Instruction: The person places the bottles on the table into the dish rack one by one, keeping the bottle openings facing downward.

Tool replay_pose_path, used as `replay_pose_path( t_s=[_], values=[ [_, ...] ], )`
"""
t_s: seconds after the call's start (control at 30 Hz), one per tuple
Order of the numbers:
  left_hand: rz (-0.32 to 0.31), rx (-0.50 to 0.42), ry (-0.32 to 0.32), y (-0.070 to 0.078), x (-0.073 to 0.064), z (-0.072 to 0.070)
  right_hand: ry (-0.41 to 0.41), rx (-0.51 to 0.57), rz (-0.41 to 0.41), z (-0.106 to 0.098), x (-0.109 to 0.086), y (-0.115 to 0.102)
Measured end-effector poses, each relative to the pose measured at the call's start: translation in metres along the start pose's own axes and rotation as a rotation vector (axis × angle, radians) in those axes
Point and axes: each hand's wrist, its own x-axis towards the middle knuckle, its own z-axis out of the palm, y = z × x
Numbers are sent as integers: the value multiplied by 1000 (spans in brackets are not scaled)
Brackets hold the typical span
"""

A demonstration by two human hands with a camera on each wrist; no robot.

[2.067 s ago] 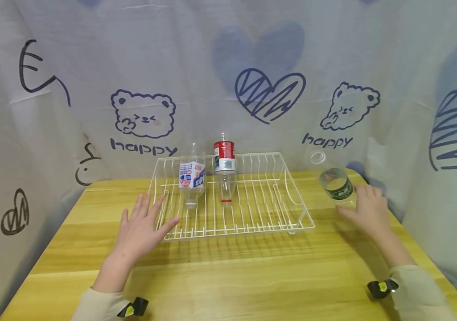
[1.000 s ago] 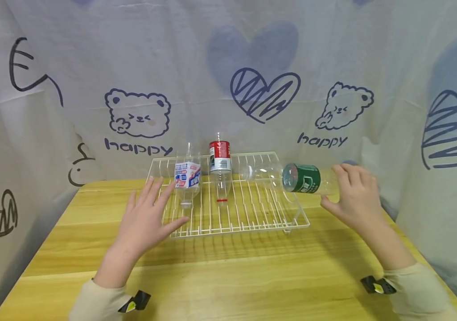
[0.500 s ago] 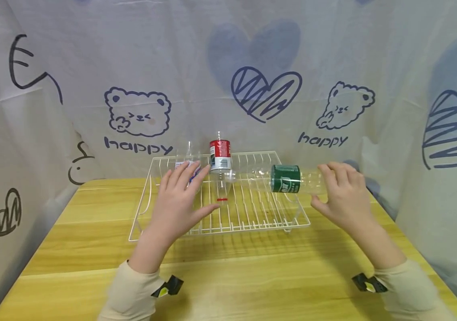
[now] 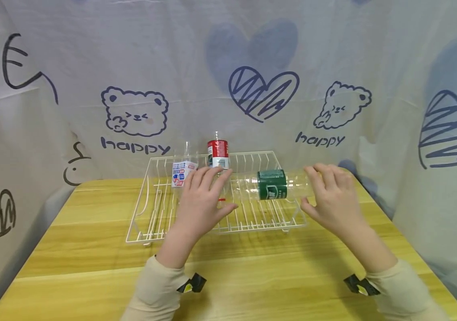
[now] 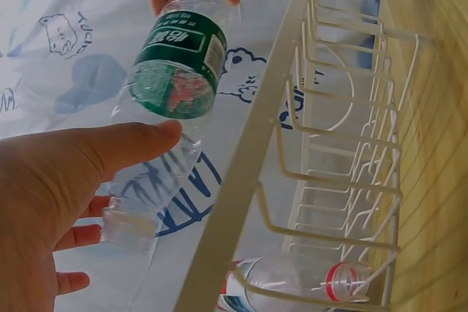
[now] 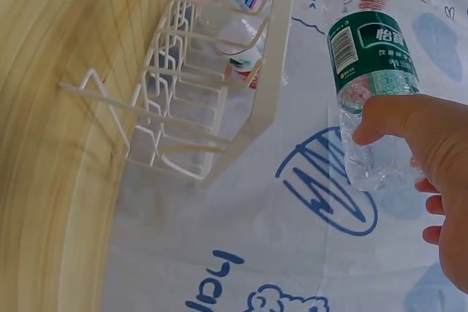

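A clear plastic bottle with a green label [image 4: 272,185] lies level above the dish rack, its neck toward the left. My right hand [image 4: 334,196] grips the base end, thumb against the near side. At the neck end, my left hand [image 4: 198,205] has its thumb on the bottle and fingers round behind, as the left wrist view shows. White wires form the dish rack [image 4: 258,228] beneath. In it, cap end toward me, are a bottle with a white and blue label [image 4: 182,173] and one with a red label [image 4: 218,154]; my left hand partly covers both.
The rack stands on a wooden table [image 4: 260,276]. Behind and at both sides hangs a pale curtain [image 4: 196,62] with drawn hearts and bears. The rack's raised rail [image 5: 248,151] runs close beside my left hand.
My right hand has carried the green-labelled bottle from the table's right side leftward over the rack, turning it level. My left hand has moved right from the rack's left edge to the bottle's neck.
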Motion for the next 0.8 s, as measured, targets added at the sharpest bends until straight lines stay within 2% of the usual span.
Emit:
replay_pose_path(
  t_s=[0.1,0.43,0.6,0.8],
  values=[
    [-14,-2,-4,2,-1,3,1,3,-6,-1,3,-4],
    [-31,1,57,0,-5,12,19,40,-15,-2,9,-11],
    [-43,-3,84,0,-5,13,31,42,37,-1,13,-14],
    [-72,-20,145,-3,-4,15,34,77,157,2,18,-20]
  ],
)
